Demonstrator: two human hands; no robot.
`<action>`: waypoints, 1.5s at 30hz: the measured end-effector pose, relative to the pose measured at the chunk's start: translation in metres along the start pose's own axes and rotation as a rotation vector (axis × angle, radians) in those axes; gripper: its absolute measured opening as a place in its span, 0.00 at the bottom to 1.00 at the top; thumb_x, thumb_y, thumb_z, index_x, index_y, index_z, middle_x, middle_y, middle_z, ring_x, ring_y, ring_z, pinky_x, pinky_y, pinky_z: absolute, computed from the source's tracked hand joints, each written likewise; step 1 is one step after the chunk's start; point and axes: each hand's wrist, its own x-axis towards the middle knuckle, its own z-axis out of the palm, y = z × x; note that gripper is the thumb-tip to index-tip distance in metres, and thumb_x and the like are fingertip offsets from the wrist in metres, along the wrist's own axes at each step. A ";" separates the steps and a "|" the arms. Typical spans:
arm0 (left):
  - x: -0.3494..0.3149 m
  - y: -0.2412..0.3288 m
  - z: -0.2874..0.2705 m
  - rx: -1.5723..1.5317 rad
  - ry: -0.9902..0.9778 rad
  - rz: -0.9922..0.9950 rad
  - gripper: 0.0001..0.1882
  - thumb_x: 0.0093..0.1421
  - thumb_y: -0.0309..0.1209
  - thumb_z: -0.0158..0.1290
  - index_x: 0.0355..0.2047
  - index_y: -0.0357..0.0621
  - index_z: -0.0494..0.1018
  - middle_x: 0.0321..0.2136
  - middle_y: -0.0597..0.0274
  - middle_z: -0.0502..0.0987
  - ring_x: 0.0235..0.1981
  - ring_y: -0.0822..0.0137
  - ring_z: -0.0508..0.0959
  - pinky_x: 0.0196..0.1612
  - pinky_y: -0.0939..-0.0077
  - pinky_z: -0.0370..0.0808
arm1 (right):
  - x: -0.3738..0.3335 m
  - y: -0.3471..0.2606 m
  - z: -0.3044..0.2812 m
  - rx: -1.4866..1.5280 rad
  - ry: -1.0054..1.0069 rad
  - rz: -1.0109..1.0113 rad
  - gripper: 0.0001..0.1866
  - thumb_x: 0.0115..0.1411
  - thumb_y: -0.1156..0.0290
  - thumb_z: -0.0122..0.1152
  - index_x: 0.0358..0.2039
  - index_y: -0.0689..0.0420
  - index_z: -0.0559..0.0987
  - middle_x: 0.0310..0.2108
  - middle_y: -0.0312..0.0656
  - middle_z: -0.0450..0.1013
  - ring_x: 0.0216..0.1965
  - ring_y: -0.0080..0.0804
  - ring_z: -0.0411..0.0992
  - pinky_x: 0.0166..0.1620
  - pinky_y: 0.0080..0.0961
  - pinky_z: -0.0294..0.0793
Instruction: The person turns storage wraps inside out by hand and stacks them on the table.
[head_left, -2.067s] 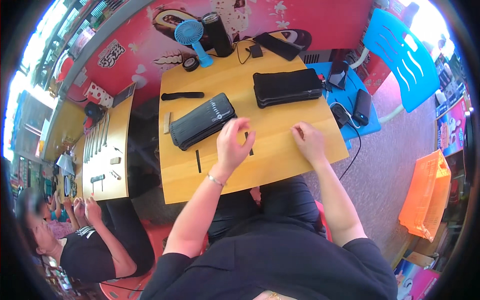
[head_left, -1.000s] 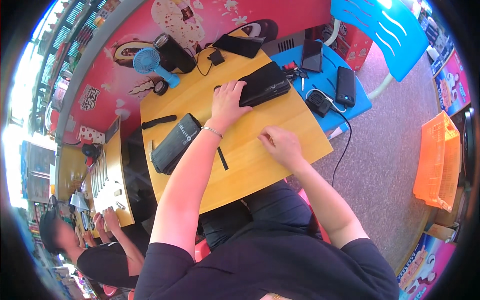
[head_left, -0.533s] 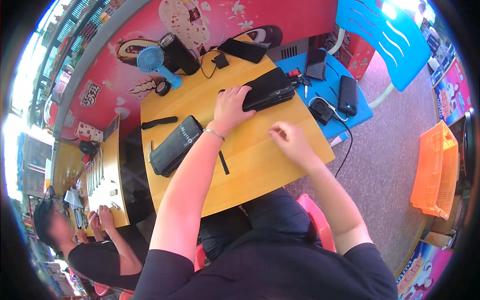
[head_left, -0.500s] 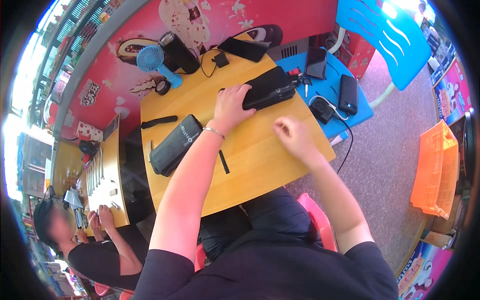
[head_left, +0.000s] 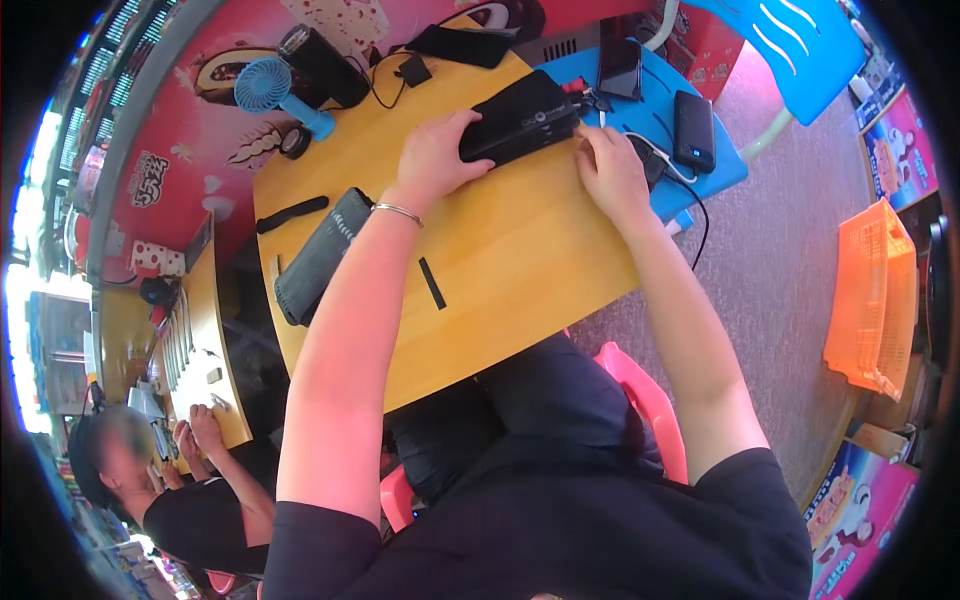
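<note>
Left hand clasps the black stack, on the table beside the blue stool; right hand is at its stool-side corner, grip unclear! Squaring-up, seemingly; next calls for even pressure from both ends.

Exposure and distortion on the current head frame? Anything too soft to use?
Head view, left rim: blown out; side table partly washed out. Head view, corners: black vignette, straight edges bowing. Head view, centre: left hand, right hand and black pouches readable; finer pouch detail lost in dark.
</note>
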 end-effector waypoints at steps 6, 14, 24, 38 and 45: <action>-0.001 -0.002 0.005 0.002 -0.002 0.001 0.32 0.46 0.44 0.65 0.52 0.49 0.71 0.46 0.54 0.76 0.48 0.52 0.74 0.51 0.61 0.72 | -0.004 0.002 -0.001 -0.020 0.005 -0.028 0.15 0.55 0.74 0.59 0.44 0.57 0.76 0.35 0.43 0.73 0.41 0.43 0.71 0.46 0.37 0.71; -0.003 -0.001 0.006 0.043 0.020 -0.008 0.31 0.47 0.45 0.64 0.50 0.49 0.71 0.43 0.54 0.78 0.45 0.53 0.76 0.49 0.62 0.73 | -0.006 -0.001 -0.001 -0.012 0.014 -0.031 0.19 0.55 0.74 0.58 0.49 0.54 0.76 0.33 0.42 0.72 0.40 0.41 0.72 0.45 0.36 0.72; 0.002 -0.006 0.005 0.031 -0.009 -0.006 0.29 0.50 0.44 0.61 0.52 0.49 0.71 0.43 0.54 0.79 0.42 0.54 0.78 0.45 0.63 0.75 | -0.004 -0.002 -0.003 -0.027 -0.006 -0.033 0.20 0.56 0.73 0.57 0.51 0.50 0.75 0.32 0.42 0.73 0.39 0.42 0.72 0.44 0.37 0.72; 0.000 -0.004 0.004 0.056 -0.006 0.000 0.28 0.51 0.44 0.59 0.51 0.49 0.72 0.42 0.52 0.79 0.42 0.53 0.78 0.46 0.62 0.74 | -0.005 -0.002 -0.002 -0.070 -0.036 -0.049 0.14 0.58 0.71 0.56 0.46 0.48 0.78 0.36 0.41 0.73 0.43 0.41 0.71 0.47 0.36 0.71; 0.001 -0.006 0.004 0.042 -0.008 -0.001 0.27 0.52 0.44 0.59 0.52 0.48 0.72 0.43 0.52 0.78 0.43 0.53 0.78 0.47 0.63 0.74 | -0.005 -0.003 -0.003 -0.049 -0.037 -0.049 0.17 0.58 0.71 0.57 0.48 0.44 0.77 0.34 0.41 0.72 0.41 0.41 0.71 0.46 0.36 0.71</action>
